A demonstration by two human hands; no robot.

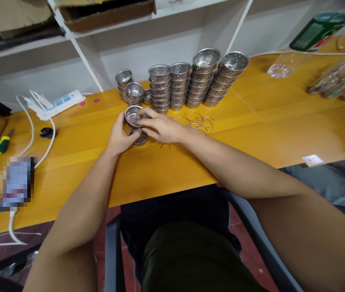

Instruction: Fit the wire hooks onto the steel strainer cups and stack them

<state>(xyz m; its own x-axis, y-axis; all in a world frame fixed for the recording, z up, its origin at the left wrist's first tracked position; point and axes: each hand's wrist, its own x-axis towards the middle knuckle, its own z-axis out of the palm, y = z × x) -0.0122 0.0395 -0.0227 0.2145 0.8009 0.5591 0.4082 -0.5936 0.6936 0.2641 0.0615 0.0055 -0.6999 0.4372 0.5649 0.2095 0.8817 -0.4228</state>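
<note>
A small perforated metal cup [132,117] is tilted with its mouth facing me. My left hand [120,136] curls around its left side, thumb pointing right between this cup and a second metal cup [140,138] just below. From the right, my right hand [161,125] closes on the cup's right rim, its fingertips at the mouth; whether they pinch something tiny is hidden. Thin curved wire pieces [201,123] lie scattered on the table beside and under my right wrist. Behind my hands, short stacks of similar cups [135,92] stand close.
Taller stacks of perforated cups [204,77] line the back of the wooden table [166,170], against white shelving [148,44]. To the left are a power strip [65,103], white cables, a screwdriver [3,142] and a phone [17,184]. A plastic bottle [309,44] stands at the right.
</note>
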